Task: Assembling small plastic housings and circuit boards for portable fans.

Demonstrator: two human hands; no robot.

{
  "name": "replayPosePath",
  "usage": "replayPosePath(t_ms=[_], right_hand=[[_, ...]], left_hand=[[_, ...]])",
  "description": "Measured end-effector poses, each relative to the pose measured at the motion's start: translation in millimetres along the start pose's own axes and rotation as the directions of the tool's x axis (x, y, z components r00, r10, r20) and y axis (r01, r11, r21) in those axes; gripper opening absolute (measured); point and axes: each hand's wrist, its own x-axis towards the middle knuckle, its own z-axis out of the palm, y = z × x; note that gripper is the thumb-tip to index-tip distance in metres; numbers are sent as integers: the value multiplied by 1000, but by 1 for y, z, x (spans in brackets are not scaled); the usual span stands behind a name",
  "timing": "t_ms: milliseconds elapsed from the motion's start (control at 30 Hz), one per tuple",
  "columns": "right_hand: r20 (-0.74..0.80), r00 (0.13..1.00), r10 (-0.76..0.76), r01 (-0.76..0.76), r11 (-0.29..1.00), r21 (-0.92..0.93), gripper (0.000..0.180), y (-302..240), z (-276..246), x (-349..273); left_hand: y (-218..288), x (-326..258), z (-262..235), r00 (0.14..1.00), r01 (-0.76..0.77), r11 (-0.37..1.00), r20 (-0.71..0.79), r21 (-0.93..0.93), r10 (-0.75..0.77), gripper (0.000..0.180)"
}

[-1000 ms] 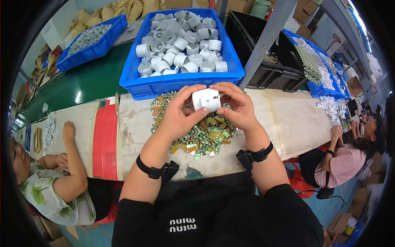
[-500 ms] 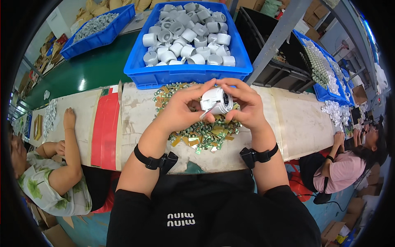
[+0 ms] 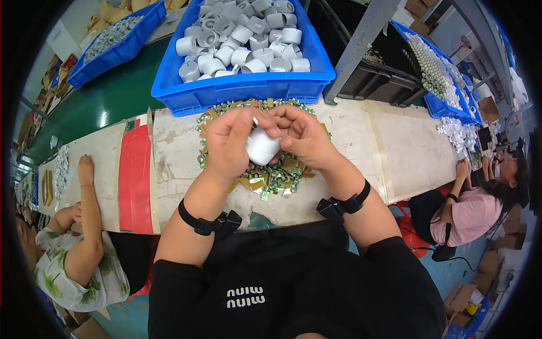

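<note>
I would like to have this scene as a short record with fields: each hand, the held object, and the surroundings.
Left hand: grips the white part from its left
Right hand: fingers at the part's upper right
White part: smooth, rounded, held above the pile
Pile: small green and tan boards, loose on the table
Beyond the pile: blue bin of whitish cup-shaped pieces
Right of bin: black crate
Nearby people: one on each side

The rounded plastic housing [image 3: 263,149] is plain white, the flat rectangular circuit boards [image 3: 276,182] green and amber-brown, the deep plastic bin [image 3: 243,90] solid blue; the short-sleeved cloth shirt [image 3: 56,282] at left is white (with green leaves).
</note>
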Motion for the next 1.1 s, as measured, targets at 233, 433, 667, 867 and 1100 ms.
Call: replayPosePath(t_ms=[233,433,667,867,1100], right_hand=[[-92,967,-237,7,387,-922,23,-31,-11,-4],[15,1000,-17,16,82,-997,19,-29,-13,-8],[55,998,-12,55,5,-998,22,-23,-20,-7],[-286,940,-185,34,885,-463,16,-35,-12,-12],[-309,907,-287,160,912,-378,14,-27,-8,-7]], left_hand=[[-9,3,-9,831,319,868,-327,-381,-450,38],[-11,6,-14,767,407,808,-321,-427,-556,35],[-12,4,-1,853,342,930,-372,-131,-366,24],[-4,0,15,895,396,910,-273,125,-352,16],[-4,-8,22,928,354,868,-249,348,-278,11]])
